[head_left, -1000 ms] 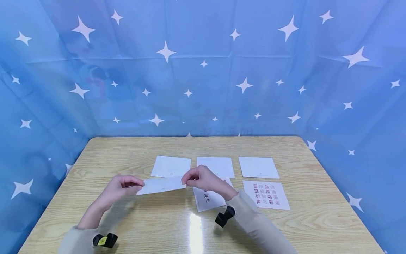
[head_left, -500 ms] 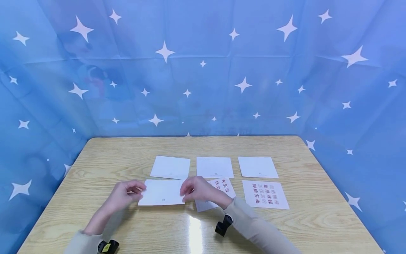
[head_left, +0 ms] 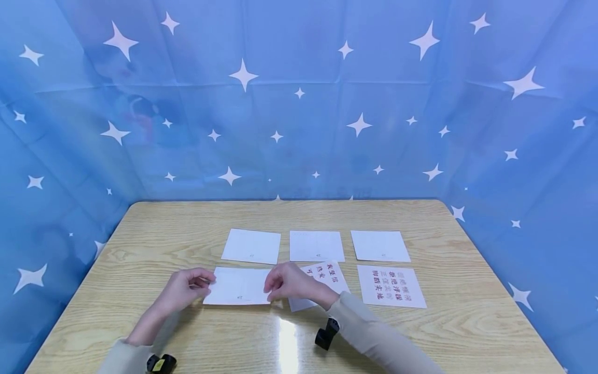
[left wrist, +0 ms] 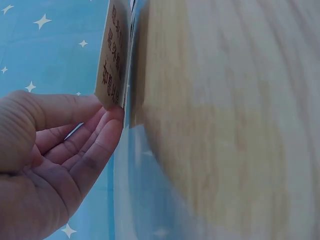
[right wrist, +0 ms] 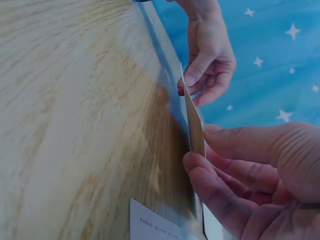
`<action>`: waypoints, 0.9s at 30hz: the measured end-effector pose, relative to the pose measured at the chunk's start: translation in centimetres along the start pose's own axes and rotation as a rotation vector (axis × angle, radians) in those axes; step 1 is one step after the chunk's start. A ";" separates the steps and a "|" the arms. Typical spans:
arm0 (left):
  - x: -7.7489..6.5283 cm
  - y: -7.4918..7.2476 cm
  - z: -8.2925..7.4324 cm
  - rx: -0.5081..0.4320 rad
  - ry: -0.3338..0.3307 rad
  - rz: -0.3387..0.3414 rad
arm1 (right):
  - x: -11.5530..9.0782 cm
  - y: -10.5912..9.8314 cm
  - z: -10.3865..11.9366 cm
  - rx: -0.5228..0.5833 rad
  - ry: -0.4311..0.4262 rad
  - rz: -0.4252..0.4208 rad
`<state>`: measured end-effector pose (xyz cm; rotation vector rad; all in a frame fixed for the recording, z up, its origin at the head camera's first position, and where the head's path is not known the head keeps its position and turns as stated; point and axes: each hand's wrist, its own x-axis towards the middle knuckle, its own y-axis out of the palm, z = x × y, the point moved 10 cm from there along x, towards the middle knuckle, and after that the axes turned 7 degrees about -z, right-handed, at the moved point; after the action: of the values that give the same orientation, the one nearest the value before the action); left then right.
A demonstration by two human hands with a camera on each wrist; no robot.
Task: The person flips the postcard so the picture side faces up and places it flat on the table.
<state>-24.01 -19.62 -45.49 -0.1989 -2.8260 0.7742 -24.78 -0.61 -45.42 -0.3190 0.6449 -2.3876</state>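
A white card [head_left: 237, 285] with a small mark near its lower edge lies between my two hands, its plain face up in the head view. My left hand [head_left: 187, 288] pinches its left edge, and my right hand [head_left: 289, 283] pinches the right edge. Dark characters show on the card's underside [left wrist: 111, 60] in the left wrist view. Both wrist views show the card held a little above the table. Partly behind my right hand lies a card with red-brown characters [head_left: 329, 275]; the hand and wrist hide some of it.
Three blank-faced cards, left [head_left: 251, 246], middle [head_left: 316, 246] and right [head_left: 380, 246], form a row farther back on the wooden table [head_left: 467, 322]. Another printed card [head_left: 391, 286] lies to the right. A blue star-patterned cloth [head_left: 299, 145] hangs behind the table.
The held card has come down and towards the table's near side, with its plain face turning up more into view. Both hands keep their pinch and moved with it.
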 end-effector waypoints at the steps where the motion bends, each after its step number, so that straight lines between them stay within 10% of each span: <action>1: 0.0 0.0 0.0 0.000 -0.002 0.003 | 0.0 0.1 -0.1 0.001 0.009 0.003; 27: 1.0 0.7 0.3 0.132 -0.086 0.054 | -0.2 0.7 -1.9 -0.009 0.163 0.064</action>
<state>-24.99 -18.94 -45.94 -0.2275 -2.8458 1.0002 -24.99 -0.32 -47.40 -0.1061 0.7293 -2.3660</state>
